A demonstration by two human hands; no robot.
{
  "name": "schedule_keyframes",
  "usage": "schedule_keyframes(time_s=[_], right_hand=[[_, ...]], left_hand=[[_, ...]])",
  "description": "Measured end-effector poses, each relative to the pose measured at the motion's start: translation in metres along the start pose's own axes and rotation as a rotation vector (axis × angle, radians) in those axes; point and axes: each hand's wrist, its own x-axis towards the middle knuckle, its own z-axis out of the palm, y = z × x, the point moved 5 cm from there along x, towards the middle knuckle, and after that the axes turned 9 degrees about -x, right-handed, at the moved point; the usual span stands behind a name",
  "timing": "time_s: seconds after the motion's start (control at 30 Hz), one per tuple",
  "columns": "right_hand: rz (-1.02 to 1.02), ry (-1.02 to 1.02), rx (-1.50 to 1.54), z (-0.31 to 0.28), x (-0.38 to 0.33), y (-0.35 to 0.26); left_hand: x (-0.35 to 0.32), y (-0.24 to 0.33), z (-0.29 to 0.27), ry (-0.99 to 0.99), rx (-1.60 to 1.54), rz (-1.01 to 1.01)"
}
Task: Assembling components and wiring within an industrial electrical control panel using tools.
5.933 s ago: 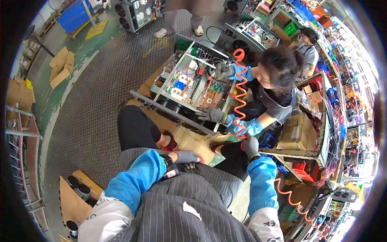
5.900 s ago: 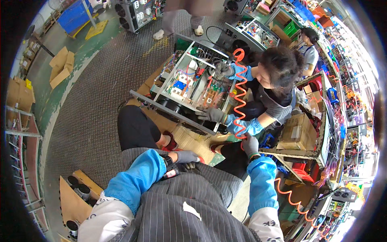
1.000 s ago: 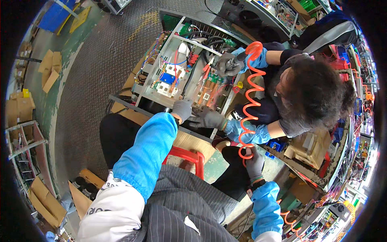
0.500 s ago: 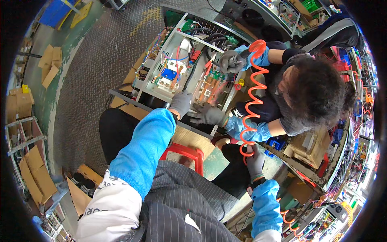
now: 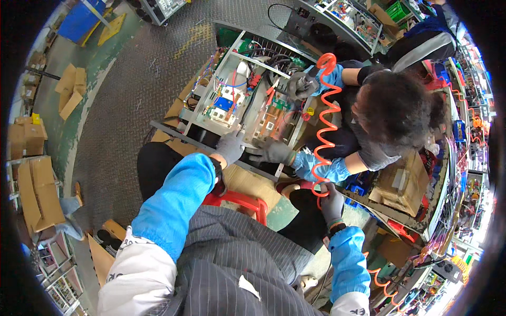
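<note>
Since half a second ago our left hand (image 5: pixel 230 146) has slid onto the open chassis (image 5: pixel 240 100) front rail, grip spread flat. Right hand (image 5: pixel 332 203) pinches the orange coiled hose (image 5: pixel 325 124). We should steady the frame, clear of the co-worker's gloves (image 5: pixel 271 151).

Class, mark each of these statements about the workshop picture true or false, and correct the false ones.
1. The person's left hand in a grey glove rests at the near edge of the open metal chassis full of wiring. True.
2. The coiled hose is blue. False: it is orange.
3. The person's right hand is at the lower end of the coiled hose. True.
4. The co-worker across the chassis works bare-handed. False: both of the co-worker's hands wear grey gloves.
5. The person's sleeve covers are blue. True.
</note>
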Motion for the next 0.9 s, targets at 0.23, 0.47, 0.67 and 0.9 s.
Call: schedule_keyframes(time_s=[0.23, 0.47, 0.67, 0.9], right_hand=[[0.001, 0.050, -0.043, 0.008, -0.006, 0.002], [-0.075, 0.065, -0.103, 0.008, -0.013, 0.000], [-0.020, 0.014, -0.175, 0.006, -0.019, 0.005], [-0.013, 0.017, -0.226, 0.007, -0.023, -0.004]], left_hand=[[-0.102, 0.012, 0.026, -0.025, 0.275, -0.084], [-0.178, 0.064, 0.050, -0.666, -0.015, 0.209], [-0.223, 0.111, 0.021, -0.576, -0.240, 0.340], [-0.235, 0.074, 0.081, -0.597, -0.281, 0.343]])
